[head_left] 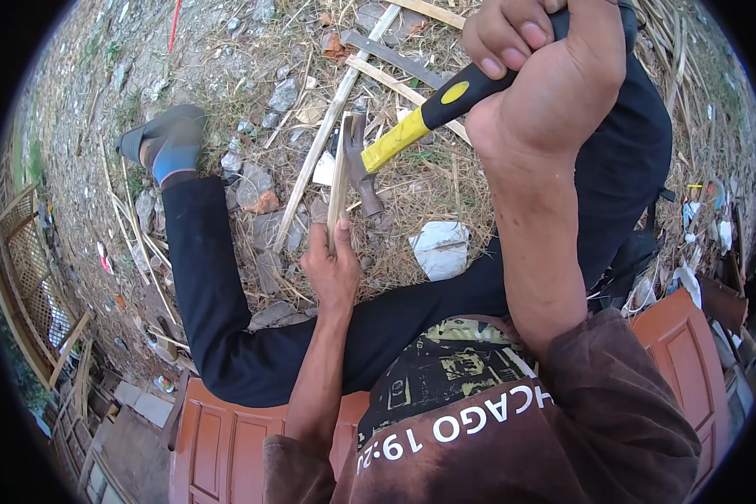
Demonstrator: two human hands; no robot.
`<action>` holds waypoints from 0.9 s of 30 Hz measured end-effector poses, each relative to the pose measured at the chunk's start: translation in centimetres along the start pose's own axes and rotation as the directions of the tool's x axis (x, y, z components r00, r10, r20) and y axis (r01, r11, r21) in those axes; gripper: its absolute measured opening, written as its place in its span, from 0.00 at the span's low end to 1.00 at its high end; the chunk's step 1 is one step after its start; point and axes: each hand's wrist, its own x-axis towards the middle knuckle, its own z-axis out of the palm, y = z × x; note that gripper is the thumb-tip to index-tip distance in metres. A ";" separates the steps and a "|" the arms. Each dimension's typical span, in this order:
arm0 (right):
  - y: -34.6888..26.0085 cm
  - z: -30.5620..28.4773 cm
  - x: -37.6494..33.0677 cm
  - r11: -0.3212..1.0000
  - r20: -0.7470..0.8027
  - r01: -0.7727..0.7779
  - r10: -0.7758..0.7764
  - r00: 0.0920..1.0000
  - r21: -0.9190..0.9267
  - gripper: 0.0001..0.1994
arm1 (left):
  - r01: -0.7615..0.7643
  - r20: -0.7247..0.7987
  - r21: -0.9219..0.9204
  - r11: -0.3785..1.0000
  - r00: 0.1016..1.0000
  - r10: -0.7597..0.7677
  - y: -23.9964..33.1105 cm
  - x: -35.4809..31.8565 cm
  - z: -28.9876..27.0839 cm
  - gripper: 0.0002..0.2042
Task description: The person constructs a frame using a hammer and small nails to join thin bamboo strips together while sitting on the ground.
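Fingers (pixel 512 38) of your right hand (pixel 554 76) are wrapping tight around the hammer (pixel 412 126), its head sitting beside the bamboo strip (pixel 338 181). Your left hand (pixel 332 269) is pinching that strip upright above straw-littered ground (pixel 227 76), white scrap (pixel 439 249) nearby.

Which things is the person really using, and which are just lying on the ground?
In use:
hammer in the right hand
thin wooden strip in the left hand

Lying about:
long slat
white crumpled scrap
stones
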 end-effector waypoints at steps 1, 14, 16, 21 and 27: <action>-0.2 0.1 -0.2 1.000 -0.013 0.009 -0.009 1.000 0.014 0.17 | 0.003 -0.001 0.001 1.000 1.000 -0.003 0.1 0.1 0.0 0.14; 1.1 3.4 3.6 0.975 0.007 -0.222 0.222 0.975 -0.008 0.14 | 0.017 -0.053 -0.027 0.999 0.998 -0.018 0.1 -0.1 0.3 0.16; 2.4 3.1 5.1 0.957 -0.037 -0.286 0.285 0.958 -0.049 0.14 | 0.026 -0.043 -0.034 0.999 0.999 -0.027 -0.3 -0.2 0.3 0.17; 2.9 4.0 8.1 0.932 -0.167 -0.341 0.319 0.933 -0.126 0.11 | 0.066 -0.019 -0.077 0.995 0.998 -0.067 0.3 -0.5 -0.1 0.16; 2.6 2.6 14.6 1.000 -0.084 0.027 -0.026 0.996 0.016 0.11 | 0.058 0.033 -0.105 0.993 0.998 -0.055 1.2 -1.2 0.2 0.15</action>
